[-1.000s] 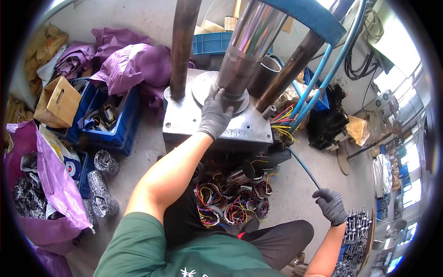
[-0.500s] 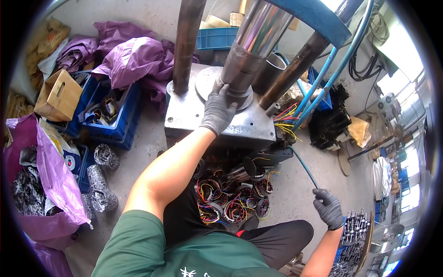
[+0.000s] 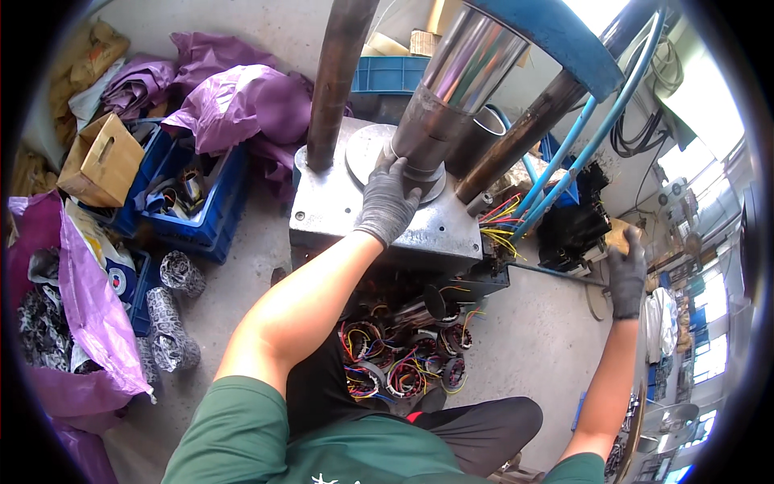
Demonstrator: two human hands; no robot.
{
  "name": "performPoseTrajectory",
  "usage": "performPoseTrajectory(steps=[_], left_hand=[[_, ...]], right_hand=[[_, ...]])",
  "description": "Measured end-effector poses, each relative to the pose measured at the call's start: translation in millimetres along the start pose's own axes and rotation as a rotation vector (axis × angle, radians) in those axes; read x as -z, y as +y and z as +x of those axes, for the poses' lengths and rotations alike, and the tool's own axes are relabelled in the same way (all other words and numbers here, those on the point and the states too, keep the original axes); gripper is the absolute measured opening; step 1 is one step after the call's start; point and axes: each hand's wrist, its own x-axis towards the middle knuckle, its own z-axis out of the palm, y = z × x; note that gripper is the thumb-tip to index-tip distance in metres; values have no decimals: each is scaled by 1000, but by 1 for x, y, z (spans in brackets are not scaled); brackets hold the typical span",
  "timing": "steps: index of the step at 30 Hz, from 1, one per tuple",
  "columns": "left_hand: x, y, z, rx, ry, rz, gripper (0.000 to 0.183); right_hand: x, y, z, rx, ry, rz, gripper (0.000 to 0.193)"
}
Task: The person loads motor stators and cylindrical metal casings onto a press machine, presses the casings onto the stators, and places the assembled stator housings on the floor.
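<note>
My left hand (image 3: 387, 203), in a grey glove, is at the base of the press. Its fingers and thumb grip the lower edge of an upright grey metal cylinder (image 3: 431, 133), under the shiny press ram (image 3: 472, 60). The cylinder stands on a round steel plate (image 3: 359, 155) on the press table (image 3: 322, 206). Out to the right, my gloved right hand (image 3: 627, 278) is closed around the end of a thin teal lever (image 3: 556, 273). That lever runs out from the side of the press. The palm hides the lever's tip.
Round motor stators (image 3: 405, 375) with coloured wires lie on the floor below the press. Dark steel columns (image 3: 337, 89) flank the ram. At left stand blue crates (image 3: 222, 214), purple sacks (image 3: 218, 101) and patterned rolls (image 3: 169, 323). Blue hoses (image 3: 592, 145) hang at right.
My right hand has moved away and to the right, swinging the lever's end with it. The left hand stays at the cylinder's base. The view has shifted slightly.
</note>
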Motion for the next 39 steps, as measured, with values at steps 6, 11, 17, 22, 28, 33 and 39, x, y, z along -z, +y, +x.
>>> performPoseTrajectory(steps=[6,11,17,22,28,33,39], left_hand=[[-1,0,3,3,1,-25,66],[-5,1,3,-12,9,-29,65],[-4,-5,2,-37,23,-14,65],[-2,0,2,-19,-6,-31,65],[-2,-1,1,-26,15,-1,68],[-4,-3,1,-24,-8,-10,68],[-5,-6,1,-46,2,4,68]], right_hand=[[24,3,-158,-23,-879,279,33],[21,-14,-205,19,-885,230,11],[26,-26,-179,4,-857,142,14],[28,-11,-173,-90,-843,188,16],[26,-11,-179,-103,-779,277,14],[22,-7,-195,78,-775,247,12],[21,-11,-201,117,-786,204,11]])
